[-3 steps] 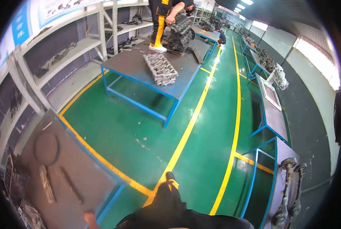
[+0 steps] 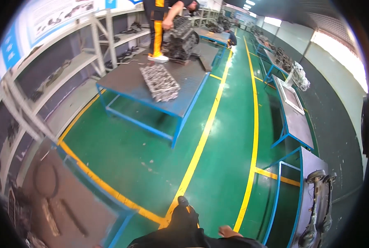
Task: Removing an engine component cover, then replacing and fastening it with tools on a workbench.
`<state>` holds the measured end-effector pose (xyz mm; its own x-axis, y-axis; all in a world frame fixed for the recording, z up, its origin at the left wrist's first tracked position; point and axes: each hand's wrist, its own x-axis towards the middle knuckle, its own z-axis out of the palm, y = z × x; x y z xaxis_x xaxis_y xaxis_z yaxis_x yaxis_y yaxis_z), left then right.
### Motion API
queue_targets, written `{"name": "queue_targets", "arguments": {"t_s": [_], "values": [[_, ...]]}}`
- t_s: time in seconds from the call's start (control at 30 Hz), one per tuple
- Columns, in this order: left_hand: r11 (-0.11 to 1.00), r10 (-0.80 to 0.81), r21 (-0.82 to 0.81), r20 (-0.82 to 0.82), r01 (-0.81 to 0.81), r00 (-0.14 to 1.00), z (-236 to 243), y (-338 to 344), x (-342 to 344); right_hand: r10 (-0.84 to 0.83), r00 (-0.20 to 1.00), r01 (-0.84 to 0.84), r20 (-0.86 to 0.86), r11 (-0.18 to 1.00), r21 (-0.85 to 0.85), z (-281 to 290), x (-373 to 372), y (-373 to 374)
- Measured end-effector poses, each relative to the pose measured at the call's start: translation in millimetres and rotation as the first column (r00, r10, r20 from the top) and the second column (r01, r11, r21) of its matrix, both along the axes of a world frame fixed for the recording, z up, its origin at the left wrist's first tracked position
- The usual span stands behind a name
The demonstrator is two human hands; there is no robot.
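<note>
My right hand (image 2: 229, 232) shows small and blurred at the lower edge, to the right of my dark-clothed leg (image 2: 180, 221). It hangs over the green floor and touches nothing I can see; its fingers are too indistinct to read. Of my left hand, only a faint skin-coloured sliver (image 2: 97, 246) remains at the lower edge, near the corner of a brown-topped bench (image 2: 83, 206). On that bench lie a dark ring (image 2: 46, 180), a worn light-brown strip (image 2: 51, 217) and a dark bar (image 2: 73, 218).
Ahead on the left, a blue-framed table (image 2: 124, 84) bears a metal cylinder head (image 2: 159, 82). A person (image 2: 156, 29) stands on it beside an engine block (image 2: 182, 39). Shelving (image 2: 48, 87) lines the left wall. To the right, a bench (image 2: 298, 194) carries an axle-like assembly (image 2: 314, 206).
The view has shifted: the tables ahead sit farther left and lower. My right hand has come into view at the lower edge, while my left has nearly dropped out of it.
</note>
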<state>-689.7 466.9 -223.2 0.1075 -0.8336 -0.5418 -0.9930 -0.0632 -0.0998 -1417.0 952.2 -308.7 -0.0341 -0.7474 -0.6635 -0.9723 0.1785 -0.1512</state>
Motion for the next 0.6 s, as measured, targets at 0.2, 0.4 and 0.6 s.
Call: {"name": "queue_targets", "arguments": {"t_s": [0.2,0.4,0.6], "values": [[0.247,0.273,0.152,-0.959,-0.957,-0.082,86.1,-128.6,-62.7,-0.6,0.517,0.838,0.61,0.5,-0.218,41.7,-123.9,-412.2],[0.347,-0.138,-0.176,-0.981,-0.921,0.136,323.6,-244.1,-3.2,-0.262,0.813,0.523,0.521,0.722,-0.453,218.2,-158.8,-708.3],[0.2,0.135,-0.212,-0.961,-0.957,0.241,283.2,-314.3,-25.6,-0.158,0.749,0.437,0.644,0.848,-0.3,277.1,-144.7,-848.3]]}}
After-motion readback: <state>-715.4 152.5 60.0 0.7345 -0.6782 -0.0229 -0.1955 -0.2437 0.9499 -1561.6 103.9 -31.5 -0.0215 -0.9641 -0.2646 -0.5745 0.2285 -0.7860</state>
